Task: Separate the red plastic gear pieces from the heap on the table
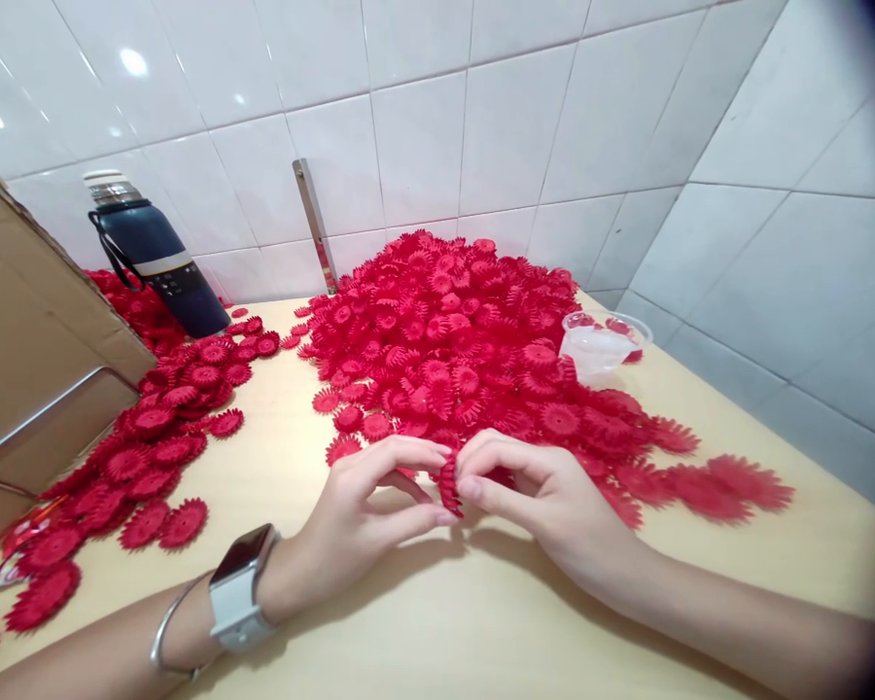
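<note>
Red toothed disc (450, 486) pinched edge-on between both hands.
It is gripped by left hand (365, 515) and right hand (546, 496) fingertips; the disc pile (452, 331) lies just beyond.

no readable text, label or number anywhere, not even on the dark bottle (161, 267)

Glossy white tiled walls (510, 126) meet in a corner at the right, with bright lamp glints (133, 61) on the upper left tiles. A pale wooden table (437, 622) runs up against them. A metal strip (313, 224), perhaps a rail or bracket, leans on the back wall.
</note>
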### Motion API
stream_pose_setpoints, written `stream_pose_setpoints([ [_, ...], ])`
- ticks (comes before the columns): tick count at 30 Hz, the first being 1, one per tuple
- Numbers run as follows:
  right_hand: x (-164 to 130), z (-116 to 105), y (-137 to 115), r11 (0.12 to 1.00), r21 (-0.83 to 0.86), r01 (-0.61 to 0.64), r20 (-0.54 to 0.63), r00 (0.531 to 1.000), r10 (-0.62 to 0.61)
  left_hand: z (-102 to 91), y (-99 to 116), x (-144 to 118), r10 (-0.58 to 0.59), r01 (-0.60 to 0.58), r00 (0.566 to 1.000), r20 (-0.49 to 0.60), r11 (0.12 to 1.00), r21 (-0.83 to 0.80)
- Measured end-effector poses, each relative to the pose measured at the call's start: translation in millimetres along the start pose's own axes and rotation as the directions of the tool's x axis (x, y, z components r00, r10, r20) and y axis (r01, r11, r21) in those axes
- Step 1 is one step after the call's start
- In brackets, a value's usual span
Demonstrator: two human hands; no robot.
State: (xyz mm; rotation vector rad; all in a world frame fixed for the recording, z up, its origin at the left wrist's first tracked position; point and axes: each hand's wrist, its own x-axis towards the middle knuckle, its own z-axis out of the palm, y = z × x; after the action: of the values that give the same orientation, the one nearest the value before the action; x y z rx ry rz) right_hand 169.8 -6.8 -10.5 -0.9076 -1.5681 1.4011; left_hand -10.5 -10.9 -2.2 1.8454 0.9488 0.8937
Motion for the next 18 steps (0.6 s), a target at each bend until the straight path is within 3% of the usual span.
stream_pose_setpoints([
  [9, -0.1, -0.7, -0.1, 0.999, 0.032, -0.009, -0.004, 1.0, 0.009, -0.2, 0.0, -0.6, 0.005, -0.005, 1.0, 0.005, 1.0, 0.006],
  [18, -0.7, -0.6, 0.3, 0.998, -0.05, 0.037, -0.003, 0.999, -0.038, -0.5, 0.3, 0.2, 0.049, -0.047, 0.998, -0.035, 0.996, 0.07],
])
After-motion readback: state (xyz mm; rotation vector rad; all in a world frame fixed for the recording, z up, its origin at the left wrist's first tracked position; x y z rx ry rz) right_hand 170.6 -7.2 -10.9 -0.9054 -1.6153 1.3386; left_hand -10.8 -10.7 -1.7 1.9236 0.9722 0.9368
